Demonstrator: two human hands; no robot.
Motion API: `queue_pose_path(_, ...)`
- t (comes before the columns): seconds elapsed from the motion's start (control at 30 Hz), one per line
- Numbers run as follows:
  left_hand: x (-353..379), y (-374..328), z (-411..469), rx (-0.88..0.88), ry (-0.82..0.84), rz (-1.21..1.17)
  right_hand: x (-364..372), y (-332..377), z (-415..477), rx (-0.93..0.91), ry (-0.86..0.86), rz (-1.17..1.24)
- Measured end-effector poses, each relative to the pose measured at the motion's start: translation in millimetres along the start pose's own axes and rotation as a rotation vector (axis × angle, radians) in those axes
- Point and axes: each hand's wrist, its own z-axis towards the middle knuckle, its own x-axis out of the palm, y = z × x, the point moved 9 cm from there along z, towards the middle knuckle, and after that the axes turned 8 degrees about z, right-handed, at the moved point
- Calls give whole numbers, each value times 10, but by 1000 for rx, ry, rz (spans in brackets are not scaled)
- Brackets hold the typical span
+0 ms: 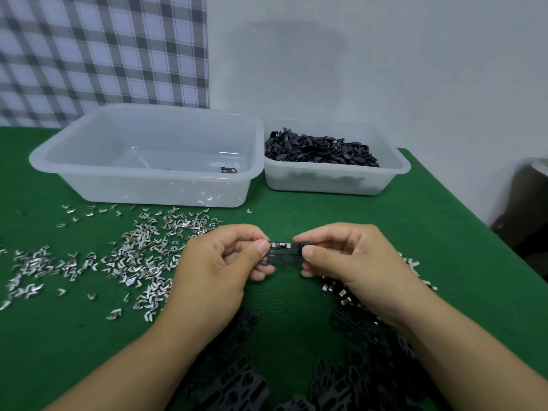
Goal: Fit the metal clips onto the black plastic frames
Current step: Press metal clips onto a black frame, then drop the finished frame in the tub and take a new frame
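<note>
I see one green table [444, 232] carrying everything, with a checked cloth [103, 54] hanging behind its far left corner. Two clear tubs stand at the far edge, side by side. The big tub [148, 185] on the left holds a single black piece [229, 169]. The small tub [326, 182] on the right is heaped with black parts [320, 149], too many for me to count. Metal clips [133, 256] lie scattered over the left half of the surface, far past counting, and a few more [412, 264] show beyond the right wrist. A loose pile of black frames [237, 381] lies along the near edge, partly hidden by both forearms. Above the middle of the surface, my left hand [216, 271] and right hand [350, 259] each pinch one end of one frame [284, 253] between thumb and curled fingers. One clip [280, 245] sits on its upper edge beside the left thumb.
</note>
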Motion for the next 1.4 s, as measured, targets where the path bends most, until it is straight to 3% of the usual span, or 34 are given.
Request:
queue_pose_path(0.2,14,-31,-1,30,15,1,61,-48,5,65,35,70)
queue_pose_path(0.5,55,-28,-17,46,43,34,67,82,-21,-20,-16,-148)
queue_pose_path(0.63,11,18,-21,-9,7,-62,30,436,-41,-213,-133,-442)
queue_pose_path(0.9,-4,35,-25,-32,-10,-52,426,1301,728,-549,-286,-582)
queue_pose_path(1.13,-15,67,-18,-41,7,-41,797,1050,1247,-384,-106,-795)
queue_pose_path(1.3,-9,86,-14,-56,17,-49,632,1055,717,-465,-170,-745)
queue_pose_path(1.4,4,31,-27,-40,26,-40,565,871,254,-385,-4,-658)
